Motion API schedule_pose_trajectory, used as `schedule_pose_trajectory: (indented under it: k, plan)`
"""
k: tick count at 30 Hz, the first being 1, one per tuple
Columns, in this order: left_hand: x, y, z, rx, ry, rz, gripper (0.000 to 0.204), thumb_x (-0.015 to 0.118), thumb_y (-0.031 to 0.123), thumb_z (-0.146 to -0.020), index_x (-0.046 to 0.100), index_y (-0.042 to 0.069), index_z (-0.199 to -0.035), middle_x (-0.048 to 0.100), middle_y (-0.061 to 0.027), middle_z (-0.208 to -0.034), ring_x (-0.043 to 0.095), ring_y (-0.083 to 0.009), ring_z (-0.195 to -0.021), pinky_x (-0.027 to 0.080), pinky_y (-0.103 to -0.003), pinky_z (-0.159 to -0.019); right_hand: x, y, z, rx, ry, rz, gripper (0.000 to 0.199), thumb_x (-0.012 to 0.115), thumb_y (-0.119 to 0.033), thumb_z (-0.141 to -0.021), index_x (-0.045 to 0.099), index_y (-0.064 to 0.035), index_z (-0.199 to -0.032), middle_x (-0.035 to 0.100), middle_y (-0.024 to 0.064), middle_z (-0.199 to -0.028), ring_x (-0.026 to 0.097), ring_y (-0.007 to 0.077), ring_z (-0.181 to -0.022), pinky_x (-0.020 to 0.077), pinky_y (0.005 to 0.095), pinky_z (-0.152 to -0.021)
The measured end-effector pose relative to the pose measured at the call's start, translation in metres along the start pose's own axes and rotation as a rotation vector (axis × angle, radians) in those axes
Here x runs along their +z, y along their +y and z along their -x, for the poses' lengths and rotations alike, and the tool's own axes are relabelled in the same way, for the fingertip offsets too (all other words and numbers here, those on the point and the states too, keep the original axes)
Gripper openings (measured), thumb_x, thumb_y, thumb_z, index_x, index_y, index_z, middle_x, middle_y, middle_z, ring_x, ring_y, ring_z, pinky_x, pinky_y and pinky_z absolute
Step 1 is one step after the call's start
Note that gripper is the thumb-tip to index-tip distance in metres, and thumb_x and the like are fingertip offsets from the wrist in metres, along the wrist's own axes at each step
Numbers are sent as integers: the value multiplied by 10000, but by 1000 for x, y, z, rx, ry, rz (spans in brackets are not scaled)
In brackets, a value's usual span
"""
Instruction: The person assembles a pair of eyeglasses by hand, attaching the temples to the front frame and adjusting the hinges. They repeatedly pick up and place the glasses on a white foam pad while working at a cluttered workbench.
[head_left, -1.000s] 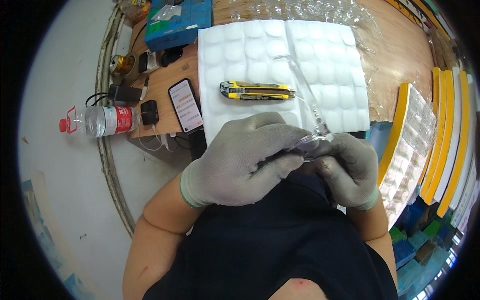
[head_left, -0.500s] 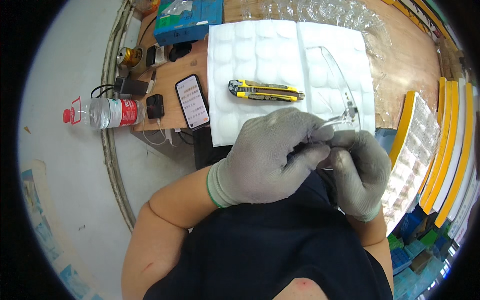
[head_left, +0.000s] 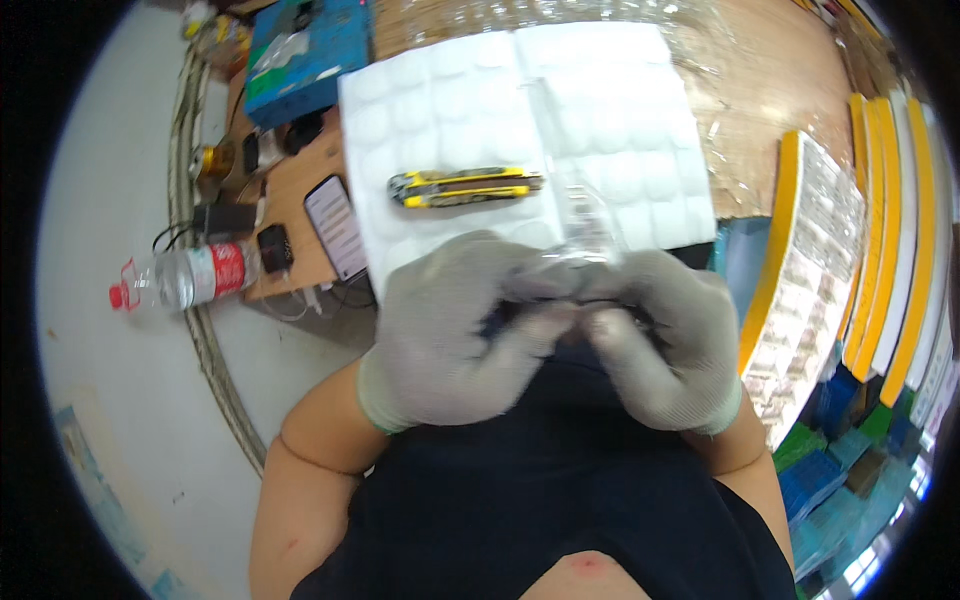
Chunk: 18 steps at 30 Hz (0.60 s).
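Both of my hands wear grey knit gloves and meet in front of my chest, over the near edge of the white padded sheet (head_left: 630,120). Between them is a clear plastic piece (head_left: 582,225) with a thin curved arm, like part of a spectacle frame; it is blurred. My left hand (head_left: 455,330) is closed, thumb and fingers pinching its near end. My right hand (head_left: 665,335) pinches the same piece close beside. The fingers hide the gripped part. Beyond my left hand, a yellow and black utility knife (head_left: 465,187) lies on the sheet.
Left of the sheet lie a phone (head_left: 336,228) and a small black device (head_left: 275,248) on the wooden table. A blue box (head_left: 300,60) sits at the far left, a water bottle (head_left: 205,275) at the left. Yellow-edged trays (head_left: 800,270) stand at the right.
The view has shifted, so the table's things appear further left. My hands stay together on the clear plastic piece, which has turned and now points more straight away from me.
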<state>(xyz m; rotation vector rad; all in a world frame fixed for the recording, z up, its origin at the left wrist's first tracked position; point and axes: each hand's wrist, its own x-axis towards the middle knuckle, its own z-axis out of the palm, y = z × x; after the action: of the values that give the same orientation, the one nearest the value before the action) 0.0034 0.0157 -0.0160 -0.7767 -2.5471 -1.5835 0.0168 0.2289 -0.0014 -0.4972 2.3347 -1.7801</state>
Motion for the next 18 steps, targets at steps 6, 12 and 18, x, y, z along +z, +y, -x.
schedule_pose_trajectory:
  k: [6,12,18]
  plan:
    - [15,-3,-26,1,-88,-142,177,777,125,-858,683,35,-977,671,-101,-793,642,-196,-648,504,-310,-603,-20,13,-12,133,-53,85,247,614,-40,-895,609,4,-1138,676,190,-813,700,363,-737,557,412,-678]
    - [37,-21,-48,21,-152,-89,183,760,63,-833,698,25,-1001,694,-121,-824,675,-252,-723,533,-334,-666,-45,54,1,44,199,458,327,576,56,-822,631,1,-1140,668,194,-833,681,368,-835,538,451,-753]
    - [41,-47,-58,-240,-161,-175,212,703,78,-879,689,-22,-1065,704,-154,-925,688,-228,-801,548,-326,-768,-142,188,-1,549,372,1178,143,557,-19,-831,624,-1,-956,693,212,-894,687,382,-905,515,503,-829]
